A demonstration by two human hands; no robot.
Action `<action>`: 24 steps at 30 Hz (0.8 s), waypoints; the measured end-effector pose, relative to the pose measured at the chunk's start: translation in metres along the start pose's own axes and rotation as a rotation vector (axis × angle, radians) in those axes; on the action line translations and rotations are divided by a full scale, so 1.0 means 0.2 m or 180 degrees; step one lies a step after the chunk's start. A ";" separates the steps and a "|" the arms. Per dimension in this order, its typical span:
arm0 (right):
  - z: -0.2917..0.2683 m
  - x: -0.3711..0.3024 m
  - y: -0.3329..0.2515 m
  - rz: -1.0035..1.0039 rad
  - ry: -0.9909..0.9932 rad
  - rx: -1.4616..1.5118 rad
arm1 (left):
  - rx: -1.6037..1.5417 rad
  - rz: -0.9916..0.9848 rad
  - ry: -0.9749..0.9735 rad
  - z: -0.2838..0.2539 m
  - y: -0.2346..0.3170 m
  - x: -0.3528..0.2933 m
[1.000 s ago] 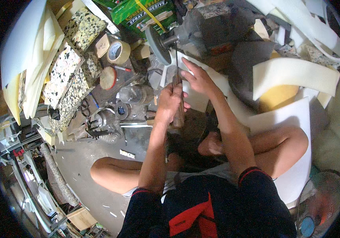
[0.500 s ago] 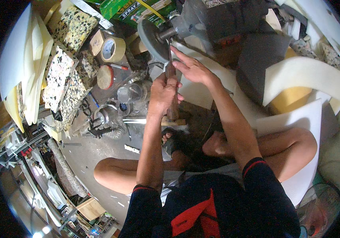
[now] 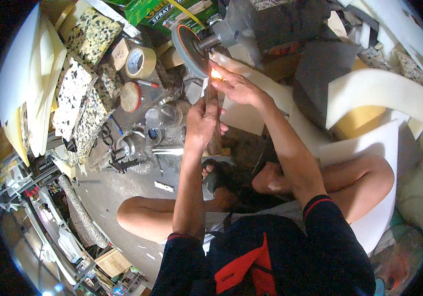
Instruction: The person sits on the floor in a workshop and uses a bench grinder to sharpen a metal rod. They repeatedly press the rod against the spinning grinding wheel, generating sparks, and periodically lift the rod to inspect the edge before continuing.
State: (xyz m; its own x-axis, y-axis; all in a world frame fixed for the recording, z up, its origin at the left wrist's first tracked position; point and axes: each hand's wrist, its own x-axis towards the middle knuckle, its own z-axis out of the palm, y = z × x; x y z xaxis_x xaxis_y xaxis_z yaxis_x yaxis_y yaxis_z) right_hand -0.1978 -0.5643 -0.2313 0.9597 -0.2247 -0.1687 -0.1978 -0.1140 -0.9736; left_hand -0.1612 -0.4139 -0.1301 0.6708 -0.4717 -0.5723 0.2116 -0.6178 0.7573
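Note:
A grinding wheel [image 3: 189,48] with an orange ring on its side stands at the top middle, on the shaft of a grey motor [image 3: 243,29]. My left hand [image 3: 202,121] is closed round a long brown flat bar [image 3: 213,140], whose far end reaches the wheel's lower edge. A pale, shiny piece [image 3: 205,87] shows beside the bar above my fist. My right hand [image 3: 243,89] has its fingers stretched out at the bar's far end, close to the wheel. Bright orange sparks [image 3: 216,74] glow between its fingers and thumb. The exact contact spot is hidden by my fingers.
Speckled foam blocks [image 3: 76,93], a tape roll [image 3: 141,61] and a clear plastic cup [image 3: 155,117] lie to the left. A hammer [image 3: 123,164] rests on the floor nearby. Curved white foam [image 3: 384,91] is at right. My bent knees flank the work.
Orange sparks have appeared by my right fingers at the wheel. An orange ring now shows on the wheel's side. Both hands have shifted only slightly.

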 end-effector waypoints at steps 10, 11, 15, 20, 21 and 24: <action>0.04 -0.10 -0.05 -0.0094 -0.0114 0.0182 | -0.0403 0.0030 0.0003 0.01 -0.14 -0.28; 0.06 -0.11 -0.03 -0.0197 -0.0079 0.0091 | -0.0414 0.0081 -0.0042 0.01 -0.18 -0.29; 0.07 -0.20 -0.12 -0.0210 -0.0108 -0.0354 | -0.0376 0.0119 -0.0137 -0.02 -0.27 -0.38; 0.15 -0.32 -0.12 -0.0206 -0.0061 -0.0494 | -0.0420 0.0245 0.0008 0.02 -0.30 -0.55; 0.15 -0.35 -0.11 -0.0231 -0.0099 -0.0445 | -0.0425 0.0303 -0.0014 0.02 -0.32 -0.57; 0.17 -0.40 -0.13 -0.0178 -0.0221 -0.0328 | -0.0436 0.0046 -0.0004 0.01 -0.33 -0.63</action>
State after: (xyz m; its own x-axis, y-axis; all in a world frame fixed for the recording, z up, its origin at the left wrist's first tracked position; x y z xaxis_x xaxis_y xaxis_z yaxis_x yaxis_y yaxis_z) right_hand -0.2617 -0.5105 -0.1978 0.9806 -0.1482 -0.1282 -0.1595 -0.2241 -0.9614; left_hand -0.2606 -0.3143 -0.1086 0.6736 -0.4808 -0.5614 0.2972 -0.5192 0.8013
